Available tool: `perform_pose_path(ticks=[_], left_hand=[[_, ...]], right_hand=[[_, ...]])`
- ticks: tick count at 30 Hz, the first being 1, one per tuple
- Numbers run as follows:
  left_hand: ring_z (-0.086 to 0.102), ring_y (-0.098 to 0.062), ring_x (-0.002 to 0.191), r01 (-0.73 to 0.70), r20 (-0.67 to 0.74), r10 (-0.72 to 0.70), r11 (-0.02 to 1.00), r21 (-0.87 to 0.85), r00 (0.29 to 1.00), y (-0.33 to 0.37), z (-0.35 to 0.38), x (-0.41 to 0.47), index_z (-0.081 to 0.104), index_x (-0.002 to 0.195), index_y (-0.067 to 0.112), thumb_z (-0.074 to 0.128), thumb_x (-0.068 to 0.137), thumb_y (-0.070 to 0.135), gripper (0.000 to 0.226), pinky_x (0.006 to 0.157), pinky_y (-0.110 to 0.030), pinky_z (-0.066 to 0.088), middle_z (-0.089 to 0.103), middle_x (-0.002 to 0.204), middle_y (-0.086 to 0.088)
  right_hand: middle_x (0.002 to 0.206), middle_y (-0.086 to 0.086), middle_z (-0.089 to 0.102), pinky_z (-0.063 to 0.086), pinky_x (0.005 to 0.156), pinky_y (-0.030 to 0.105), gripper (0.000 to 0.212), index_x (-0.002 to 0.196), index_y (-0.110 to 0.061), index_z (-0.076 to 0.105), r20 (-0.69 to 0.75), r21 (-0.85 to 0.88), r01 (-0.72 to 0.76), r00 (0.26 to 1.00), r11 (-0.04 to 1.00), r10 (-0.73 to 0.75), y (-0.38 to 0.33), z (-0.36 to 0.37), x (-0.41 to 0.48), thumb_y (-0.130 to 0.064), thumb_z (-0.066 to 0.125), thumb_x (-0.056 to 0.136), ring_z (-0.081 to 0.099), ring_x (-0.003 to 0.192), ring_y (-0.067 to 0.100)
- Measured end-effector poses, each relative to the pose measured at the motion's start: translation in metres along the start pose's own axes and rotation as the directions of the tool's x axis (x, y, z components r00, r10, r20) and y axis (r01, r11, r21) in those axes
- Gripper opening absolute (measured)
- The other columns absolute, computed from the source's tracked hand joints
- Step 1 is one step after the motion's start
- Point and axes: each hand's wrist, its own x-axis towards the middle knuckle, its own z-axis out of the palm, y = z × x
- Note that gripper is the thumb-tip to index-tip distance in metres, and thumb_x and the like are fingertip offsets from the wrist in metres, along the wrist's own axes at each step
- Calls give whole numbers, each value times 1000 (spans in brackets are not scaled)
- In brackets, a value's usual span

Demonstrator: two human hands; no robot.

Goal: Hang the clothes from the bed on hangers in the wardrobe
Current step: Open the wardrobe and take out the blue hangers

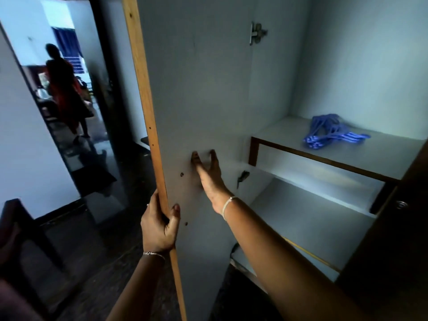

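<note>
The wardrobe door [196, 100] stands open, its pale inner face toward me and its wooden edge on the left. My left hand [159, 225] grips that wooden edge low down, thumb on the inner face. My right hand [207, 172] lies flat against the door's inner face, fingers spread and pointing up. Inside the wardrobe, a bundle of blue hangers [331, 133] lies on the upper shelf [382, 156]. No clothes or bed are in view.
A lower shelf [308, 218] sits under the upper one. The dark right wardrobe door [398, 239] with a keyhole stands at the right. A tall mirror [69, 107] on the left reflects a person. Dark furniture [20, 242] sits at bottom left.
</note>
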Motion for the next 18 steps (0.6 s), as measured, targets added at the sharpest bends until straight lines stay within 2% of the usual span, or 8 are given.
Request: perform_pose_path(ticks=[4, 7, 9, 11, 13, 14, 16, 18], left_hand=[[64, -20, 84, 149, -148, -150, 989, -17, 978, -16, -1, -2, 61, 107, 12, 45, 84, 65, 60, 71, -33, 49, 64, 89, 5], [62, -22, 81, 242, -247, -242, 970, -31, 938, -26, 3, 0, 59, 97, 18, 44, 85, 63, 49, 70, -35, 48, 64, 85, -1], [60, -20, 80, 296, -305, -299, 953, -59, 904, -26, 8, 5, 60, 98, 16, 42, 85, 63, 52, 69, -31, 42, 63, 86, -2], [58, -18, 83, 342, -359, -347, 936, -80, 866, -28, 11, 11, 62, 105, 10, 41, 85, 62, 60, 70, -29, 40, 62, 91, 0], [60, -22, 88, 375, -397, -373, 924, -77, 839, -32, 11, 17, 60, 111, 8, 40, 87, 63, 63, 72, -31, 41, 64, 96, -5], [60, -26, 90, 396, -407, -386, 916, -63, 828, -36, 11, 21, 58, 112, 7, 39, 89, 63, 63, 72, -33, 42, 65, 99, -9], [59, -32, 87, 435, -421, -403, 900, -21, 813, -41, 8, 28, 56, 106, 4, 40, 96, 56, 55, 69, -34, 38, 63, 93, -14], [55, -35, 82, 457, -431, -401, 889, 29, 808, -44, 5, 33, 51, 93, 3, 39, 98, 51, 49, 66, -34, 32, 57, 83, -15]], right_hand=[[155, -3, 23, 33, 114, 44, 106, 152, -39, 13, 51, -48, 42, 998, 998, -39, 3, 3, 11, -72, 67, 67, 31, 141, 21], [156, 1, 19, 28, 117, 45, 105, 153, -35, 9, 109, -153, 126, 988, 980, -110, 8, 4, 19, -61, 72, 73, 27, 143, 21], [158, 4, 14, 26, 117, 45, 104, 153, -37, 5, 162, -237, 143, 981, 961, -105, 12, 4, 23, -56, 73, 76, 23, 145, 24], [160, 5, 8, 24, 117, 38, 103, 152, -43, 2, 228, -285, 148, 970, 947, -83, 16, 1, 29, -52, 73, 78, 20, 146, 25], [161, 7, 0, 20, 107, 24, 98, 151, -45, 0, 297, -337, 175, 952, 925, -72, 18, -3, 34, -43, 71, 84, 16, 147, 24], [161, 7, -4, 22, 101, 22, 96, 151, -46, 0, 324, -365, 190, 944, 911, -67, 19, -5, 37, -39, 70, 86, 16, 147, 25], [161, 7, -7, 28, 99, 24, 93, 151, -48, 1, 358, -429, 223, 931, 875, -62, 21, -6, 44, -36, 68, 88, 23, 145, 28], [162, 7, -7, 33, 104, 29, 91, 150, -49, 2, 386, -477, 258, 920, 840, -63, 22, -7, 48, -34, 67, 88, 31, 142, 30]])
